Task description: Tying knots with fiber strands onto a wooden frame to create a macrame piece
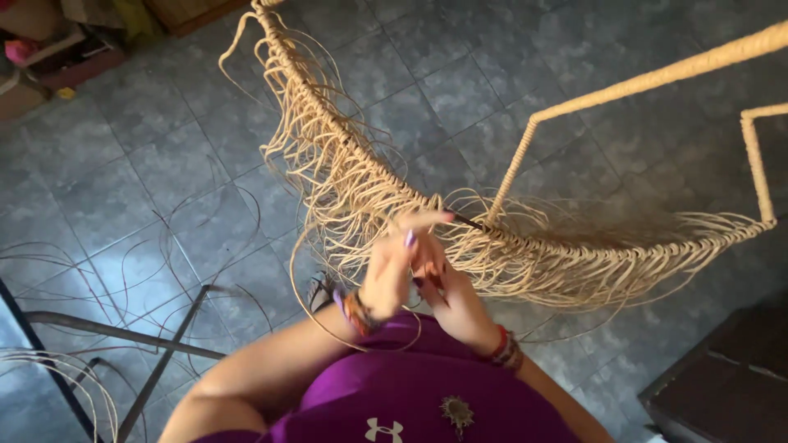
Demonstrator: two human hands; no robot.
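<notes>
Against the curved rim of the wicker frame (345, 156), just on my side of it, I have both hands raised close together. Rattan strands (361, 205) hang in loose loops from that rim all along its arc. My left hand (390, 275) is nearer the rim, its fingers pinched together on a thin strand, forefinger stretched toward the rim's weave. My right hand (447, 295) sits just behind and touching the left, fingers curled; whether it grips a strand I cannot tell. The rim's long axis sweeps from far left of the hands, past them, out to the right, so the weave lies straight ahead of the fingertips. A wrapped upright rod (509, 176) rises from the rim just right of the hands. Both forearms angle up from my body. Below the rim lies the grey tiled floor (123, 164).
</notes>
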